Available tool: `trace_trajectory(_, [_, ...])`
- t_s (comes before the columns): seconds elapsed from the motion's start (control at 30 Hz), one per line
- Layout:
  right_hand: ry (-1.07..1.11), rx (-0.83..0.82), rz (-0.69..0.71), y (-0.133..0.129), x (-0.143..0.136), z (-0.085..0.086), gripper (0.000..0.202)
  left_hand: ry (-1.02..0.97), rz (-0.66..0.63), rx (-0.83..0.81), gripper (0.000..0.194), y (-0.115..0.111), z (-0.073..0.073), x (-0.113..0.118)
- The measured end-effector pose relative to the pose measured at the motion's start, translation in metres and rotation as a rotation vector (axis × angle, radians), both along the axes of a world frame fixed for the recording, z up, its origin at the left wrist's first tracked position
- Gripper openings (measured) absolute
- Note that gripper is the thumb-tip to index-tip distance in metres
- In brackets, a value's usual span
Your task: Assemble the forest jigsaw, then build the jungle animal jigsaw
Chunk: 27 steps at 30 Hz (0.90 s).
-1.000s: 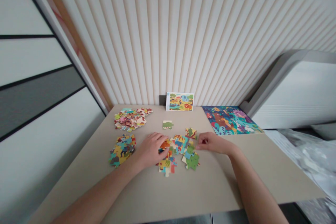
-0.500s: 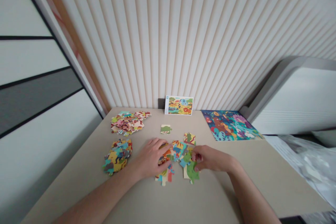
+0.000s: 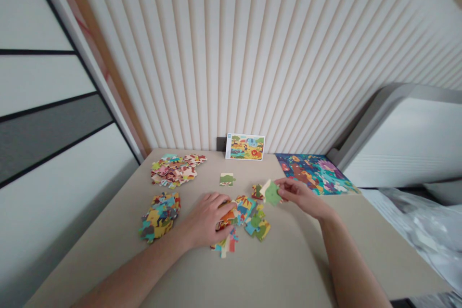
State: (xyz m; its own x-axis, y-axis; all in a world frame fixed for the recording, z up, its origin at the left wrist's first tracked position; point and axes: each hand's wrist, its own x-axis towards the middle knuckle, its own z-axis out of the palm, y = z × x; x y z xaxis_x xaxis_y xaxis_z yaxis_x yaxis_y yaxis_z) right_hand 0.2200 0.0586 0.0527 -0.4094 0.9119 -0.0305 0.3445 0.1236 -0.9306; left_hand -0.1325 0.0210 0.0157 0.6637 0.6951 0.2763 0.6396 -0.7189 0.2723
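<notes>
My left hand (image 3: pixel 209 219) lies with fingers apart over the left part of a cluster of colourful puzzle pieces (image 3: pixel 245 209), partly covering it. Between the fingers of my right hand (image 3: pixel 288 191) is a green puzzle piece (image 3: pixel 271 193), raised and tilted. Behind that piece, a red and yellow piece (image 3: pixel 256 191) lies on the table, partly hidden. More pieces (image 3: pixel 230 244) show below my left hand. A single green and cream piece (image 3: pixel 227 179) lies farther back.
Two piles of pieces, one at the back left (image 3: pixel 175 171) and one nearer (image 3: pixel 160 216), lie on the table (image 3: pixel 267 274). A picture card (image 3: pixel 245 147) leans at the wall. A dark blue picture board (image 3: pixel 317 173) and clear plastic (image 3: pixel 418 226) are at the right.
My right hand has moved up and slightly right, lifting the green piece away from the cluster's lower right. My left hand has stayed nearly in place.
</notes>
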Motion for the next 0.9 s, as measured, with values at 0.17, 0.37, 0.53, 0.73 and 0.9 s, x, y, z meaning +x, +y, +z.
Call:
trace_trajectory(0.17, [0.087,0.119,-0.367,0.031,-0.007,-0.043,0.046,-0.01,-0.027,-0.009,0.053,0.001,-0.005,-0.001])
trace_trajectory(0.37, [0.038,0.121,-0.556,0.044,-0.006,-0.067,0.058,-0.044,-0.126,-0.045,0.056,0.002,-0.008,-0.001])
trace_trajectory(0.53, [-0.206,0.252,-0.564,0.046,-0.012,-0.07,0.048,-0.041,-0.172,-0.052,0.055,-0.002,-0.003,0.001])
trace_trajectory(0.73, [-0.501,0.391,-0.516,0.039,-0.022,-0.062,0.035,-0.025,-0.201,-0.024,0.056,-0.005,0.0,0.002])
trace_trajectory(0.9, [-0.551,0.546,-0.211,0.027,-0.032,-0.053,0.036,-0.018,-0.193,-0.021,0.057,-0.005,0.001,0.002])
